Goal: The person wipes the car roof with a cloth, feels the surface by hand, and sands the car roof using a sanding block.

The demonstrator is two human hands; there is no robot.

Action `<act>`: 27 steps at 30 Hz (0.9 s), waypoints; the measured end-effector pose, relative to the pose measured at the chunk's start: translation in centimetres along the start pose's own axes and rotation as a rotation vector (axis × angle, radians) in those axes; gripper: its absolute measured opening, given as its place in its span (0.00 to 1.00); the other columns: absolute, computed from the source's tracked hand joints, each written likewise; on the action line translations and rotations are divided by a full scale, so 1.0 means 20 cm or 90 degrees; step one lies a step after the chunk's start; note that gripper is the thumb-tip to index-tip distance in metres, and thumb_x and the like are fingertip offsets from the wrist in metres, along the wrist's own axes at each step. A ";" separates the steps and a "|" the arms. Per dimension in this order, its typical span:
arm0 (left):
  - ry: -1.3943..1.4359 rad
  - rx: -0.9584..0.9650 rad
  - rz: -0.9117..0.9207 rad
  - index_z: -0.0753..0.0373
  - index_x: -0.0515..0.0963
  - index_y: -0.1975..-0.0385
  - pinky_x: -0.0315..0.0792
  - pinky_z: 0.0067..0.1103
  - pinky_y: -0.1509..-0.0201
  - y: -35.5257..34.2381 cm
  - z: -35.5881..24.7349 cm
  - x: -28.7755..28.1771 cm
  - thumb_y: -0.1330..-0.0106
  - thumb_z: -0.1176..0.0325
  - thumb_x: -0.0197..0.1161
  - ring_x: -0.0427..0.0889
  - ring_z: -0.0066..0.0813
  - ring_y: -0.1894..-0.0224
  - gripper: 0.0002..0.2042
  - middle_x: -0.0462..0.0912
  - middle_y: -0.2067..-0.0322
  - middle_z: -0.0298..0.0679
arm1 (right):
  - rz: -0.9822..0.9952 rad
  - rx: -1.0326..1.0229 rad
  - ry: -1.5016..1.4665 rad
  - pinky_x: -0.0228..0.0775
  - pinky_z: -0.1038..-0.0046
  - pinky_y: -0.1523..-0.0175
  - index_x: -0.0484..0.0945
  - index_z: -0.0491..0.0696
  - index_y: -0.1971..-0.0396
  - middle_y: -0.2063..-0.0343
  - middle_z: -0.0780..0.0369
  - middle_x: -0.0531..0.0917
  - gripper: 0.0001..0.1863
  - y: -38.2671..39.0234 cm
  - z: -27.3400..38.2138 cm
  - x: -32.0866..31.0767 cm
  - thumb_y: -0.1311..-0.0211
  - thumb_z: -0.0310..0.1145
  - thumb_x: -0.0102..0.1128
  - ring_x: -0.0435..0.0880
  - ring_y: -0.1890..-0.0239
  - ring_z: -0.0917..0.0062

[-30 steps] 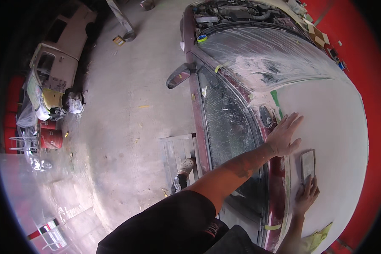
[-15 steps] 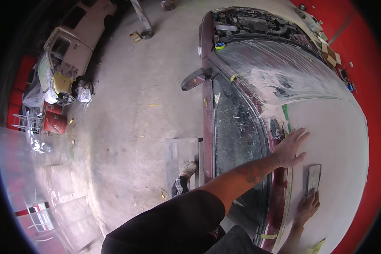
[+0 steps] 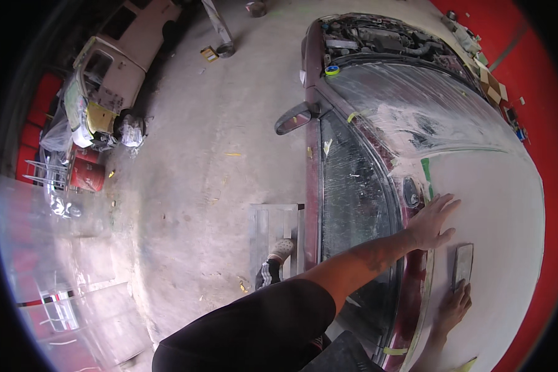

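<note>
From here I see the view swing, yet both hands keep their places on the matte pale-grey car roof (image 3: 499, 204), so the work seems unshifted: left hand (image 3: 431, 227) spread, empty, at the roof's left edge; right hand (image 3: 456, 305) bent over the flat grey oblong block (image 3: 464, 260) on the roof, grip firmness unclear.

The car roof (image 3: 502, 217) is looking whitish gray, the flat block (image 3: 463, 263) is looking gray, 1 tape strip (image 3: 426, 170) is showing green, and the wall (image 3: 555, 204) is showing bright red.
</note>
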State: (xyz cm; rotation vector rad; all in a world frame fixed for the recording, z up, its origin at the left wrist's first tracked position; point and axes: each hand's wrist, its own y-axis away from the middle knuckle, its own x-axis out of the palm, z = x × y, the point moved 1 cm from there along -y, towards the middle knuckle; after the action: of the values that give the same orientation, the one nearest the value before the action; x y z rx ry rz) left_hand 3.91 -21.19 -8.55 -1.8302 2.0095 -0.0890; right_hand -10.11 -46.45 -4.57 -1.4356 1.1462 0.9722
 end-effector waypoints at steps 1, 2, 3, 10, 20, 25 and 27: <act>0.005 -0.017 0.011 0.61 0.55 0.29 0.48 0.44 0.23 -0.01 -0.01 0.01 0.38 0.58 0.60 0.53 0.61 0.28 0.37 0.56 0.32 0.58 | -0.015 0.010 0.012 0.71 0.54 0.42 0.69 0.50 0.35 0.39 0.51 0.73 0.24 -0.16 -0.07 0.02 0.29 0.36 0.48 0.74 0.44 0.51; 0.005 -0.021 0.013 0.61 0.55 0.29 0.48 0.44 0.23 0.00 -0.02 0.02 0.38 0.58 0.60 0.53 0.61 0.28 0.37 0.56 0.32 0.58 | 0.032 0.056 0.031 0.71 0.54 0.42 0.68 0.50 0.35 0.38 0.51 0.73 0.23 -0.35 -0.13 0.01 0.28 0.35 0.47 0.74 0.45 0.51; 0.009 -0.013 0.009 0.60 0.55 0.29 0.48 0.44 0.23 -0.01 -0.02 0.02 0.38 0.58 0.60 0.53 0.62 0.28 0.37 0.55 0.31 0.57 | 0.077 0.101 0.049 0.71 0.54 0.43 0.68 0.49 0.35 0.38 0.52 0.73 0.23 -0.51 -0.15 0.00 0.28 0.34 0.46 0.75 0.45 0.52; -0.007 0.001 0.008 0.59 0.54 0.29 0.51 0.45 0.25 -0.01 0.02 0.03 0.39 0.57 0.61 0.52 0.63 0.28 0.38 0.54 0.30 0.55 | -0.015 0.021 0.040 0.71 0.56 0.41 0.69 0.53 0.33 0.39 0.51 0.74 0.25 -0.07 -0.01 0.08 0.30 0.36 0.53 0.76 0.45 0.53; 0.006 -0.011 0.017 0.59 0.53 0.28 0.51 0.45 0.25 -0.01 -0.02 0.03 0.37 0.58 0.60 0.52 0.61 0.28 0.38 0.54 0.30 0.55 | 0.073 0.124 0.073 0.73 0.53 0.45 0.67 0.55 0.33 0.38 0.50 0.73 0.24 -0.65 -0.25 0.11 0.25 0.43 0.46 0.76 0.45 0.52; -0.032 -0.028 0.030 0.61 0.54 0.29 0.51 0.43 0.24 0.04 -0.01 -0.02 0.36 0.57 0.59 0.52 0.59 0.27 0.37 0.54 0.30 0.56 | 0.025 0.045 0.027 0.74 0.60 0.47 0.73 0.58 0.35 0.41 0.55 0.75 0.24 0.00 0.13 0.04 0.31 0.37 0.55 0.77 0.50 0.59; -0.025 -0.007 0.024 0.61 0.54 0.29 0.51 0.43 0.24 0.03 -0.02 -0.02 0.36 0.57 0.59 0.52 0.60 0.28 0.37 0.54 0.31 0.56 | 0.000 0.000 0.005 0.74 0.60 0.47 0.72 0.55 0.35 0.42 0.53 0.75 0.26 0.05 0.11 0.01 0.33 0.35 0.57 0.77 0.52 0.60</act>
State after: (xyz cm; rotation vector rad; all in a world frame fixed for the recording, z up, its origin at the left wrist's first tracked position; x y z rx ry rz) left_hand 3.19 -20.86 -8.41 -1.7856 2.0207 -0.0300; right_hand -11.12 -44.41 -5.37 -1.4412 1.1521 0.9671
